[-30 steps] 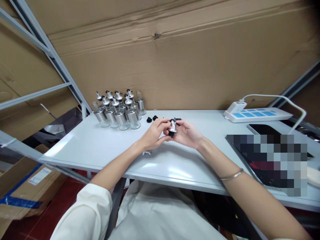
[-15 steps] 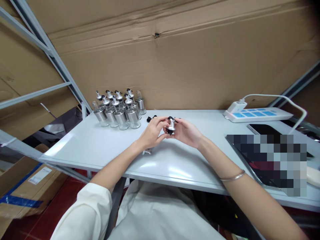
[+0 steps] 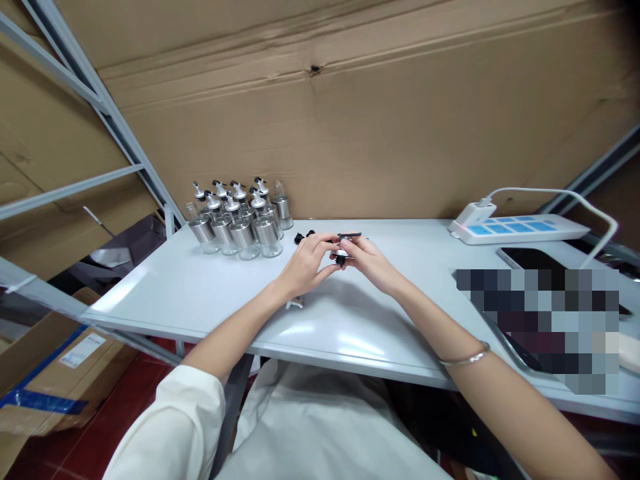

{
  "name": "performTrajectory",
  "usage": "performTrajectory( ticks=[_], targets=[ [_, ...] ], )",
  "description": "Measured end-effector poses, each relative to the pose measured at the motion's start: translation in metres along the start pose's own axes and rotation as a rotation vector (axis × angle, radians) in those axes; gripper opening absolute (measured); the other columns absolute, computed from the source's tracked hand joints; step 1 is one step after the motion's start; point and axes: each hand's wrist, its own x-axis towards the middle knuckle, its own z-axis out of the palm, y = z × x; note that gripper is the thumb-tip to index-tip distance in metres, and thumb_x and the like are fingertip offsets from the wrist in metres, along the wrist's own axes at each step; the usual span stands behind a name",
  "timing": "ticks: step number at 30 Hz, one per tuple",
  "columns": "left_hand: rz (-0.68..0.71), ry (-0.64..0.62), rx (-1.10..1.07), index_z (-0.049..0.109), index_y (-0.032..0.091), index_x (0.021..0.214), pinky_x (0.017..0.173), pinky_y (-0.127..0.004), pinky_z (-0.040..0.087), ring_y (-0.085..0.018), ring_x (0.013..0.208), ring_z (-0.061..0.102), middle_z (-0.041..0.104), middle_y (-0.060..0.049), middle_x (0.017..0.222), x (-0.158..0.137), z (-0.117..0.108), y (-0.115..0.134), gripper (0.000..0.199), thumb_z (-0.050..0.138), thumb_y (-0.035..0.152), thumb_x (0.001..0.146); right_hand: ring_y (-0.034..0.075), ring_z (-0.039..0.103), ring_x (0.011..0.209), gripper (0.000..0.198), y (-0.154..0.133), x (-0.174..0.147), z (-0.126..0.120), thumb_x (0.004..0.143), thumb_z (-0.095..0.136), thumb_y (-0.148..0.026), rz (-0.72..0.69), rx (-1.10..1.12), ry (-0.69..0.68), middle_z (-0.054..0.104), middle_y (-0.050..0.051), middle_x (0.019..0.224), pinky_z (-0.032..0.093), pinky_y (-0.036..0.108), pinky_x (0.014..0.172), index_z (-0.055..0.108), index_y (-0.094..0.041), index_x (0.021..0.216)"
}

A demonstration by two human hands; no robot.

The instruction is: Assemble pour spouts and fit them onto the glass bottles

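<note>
Between both hands, just above the table (image 3: 165, 293), is a metal and black pour spout (image 3: 342, 254). Its dark flap (image 3: 350, 234) sticks out at the top toward the right. My left hand (image 3: 313, 260) grips the spout from the left, thumb low and fingers above. From the right, my right hand (image 3: 367, 260) pinches its upper part and hides some of it. A small silver and white spout piece (image 3: 296, 303) lies on the table below my left wrist. Small black parts (image 3: 304, 237) lie behind my left hand.
Several glass bottles (image 3: 243, 239) with steel sleeves stand at the back left, most topped with spouts. To the right are a white power strip (image 3: 523, 228) with a plugged-in cable, a phone (image 3: 530, 259) and a blurred-out device. A cardboard sheet (image 3: 370, 120) stands behind the table.
The spout has turned in my hands, so its dark flap now points right and lies level. My right hand's fingers have closed in over the spout's upper part.
</note>
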Motion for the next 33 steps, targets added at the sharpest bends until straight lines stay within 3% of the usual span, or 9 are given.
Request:
performTrajectory(
  ticks=[8,12,16,21,28,33],
  targets=[
    [-0.002,0.036,-0.086,0.054,0.016,0.102,0.094,-0.038,0.045,-0.021,0.109,0.055,0.058,-0.013,0.114,0.0021,-0.0052,0.0087,0.019,0.051,0.028,0.088,0.013,0.049,0.064,0.04,-0.0004,0.0009,-0.0016,0.08,0.055,-0.058,-0.047,-0.115,-0.088,0.052,0.001,0.074,0.041,0.028,0.059,0.052,-0.018,0.08],
    [-0.1,0.126,-0.168,0.052,0.017,0.112,0.087,-0.033,0.048,-0.016,0.096,0.059,0.063,-0.008,0.099,0.0028,-0.004,0.008,0.023,0.048,0.028,0.091,0.014,0.049,0.064,0.037,-0.0005,0.0012,-0.0022,0.08,0.056,-0.055,-0.02,-0.138,-0.12,0.053,0.001,0.069,0.039,0.028,0.057,0.052,-0.019,0.078],
    [-0.113,0.156,-0.152,0.056,0.018,0.115,0.084,-0.031,0.048,-0.015,0.09,0.06,0.064,-0.005,0.091,0.0027,-0.0024,0.0049,0.027,0.05,0.028,0.092,0.015,0.05,0.065,0.033,-0.0011,0.0003,-0.0025,0.082,0.054,-0.051,0.018,-0.191,-0.185,0.055,0.002,0.067,0.039,0.029,0.06,0.054,-0.018,0.082],
    [-0.143,0.161,-0.166,0.065,0.019,0.107,0.08,-0.029,0.05,-0.013,0.087,0.061,0.063,-0.005,0.091,0.0032,-0.0023,0.0028,0.024,0.054,0.03,0.089,0.017,0.053,0.069,0.033,-0.002,0.0001,-0.0037,0.082,0.054,-0.051,0.027,-0.235,-0.177,0.058,0.003,0.069,0.04,0.03,0.062,0.055,-0.019,0.078],
    [-0.128,0.196,-0.204,0.066,0.017,0.103,0.086,-0.029,0.051,-0.014,0.095,0.064,0.068,-0.007,0.1,0.0033,-0.0018,0.003,0.021,0.057,0.028,0.088,0.016,0.051,0.068,0.032,-0.0061,-0.0011,-0.0037,0.083,0.054,-0.05,0.038,-0.277,-0.168,0.059,0.003,0.071,0.038,0.029,0.061,0.055,-0.019,0.076],
    [-0.211,0.251,-0.219,0.068,0.017,0.1,0.084,-0.028,0.05,-0.014,0.092,0.064,0.069,-0.007,0.097,0.0038,-0.0028,0.0016,0.019,0.059,0.027,0.086,0.014,0.047,0.064,0.026,-0.0093,-0.0018,-0.0036,0.082,0.056,-0.045,0.053,-0.23,-0.089,0.057,0.0,0.069,0.034,0.028,0.06,0.054,-0.019,0.086]
  ],
)
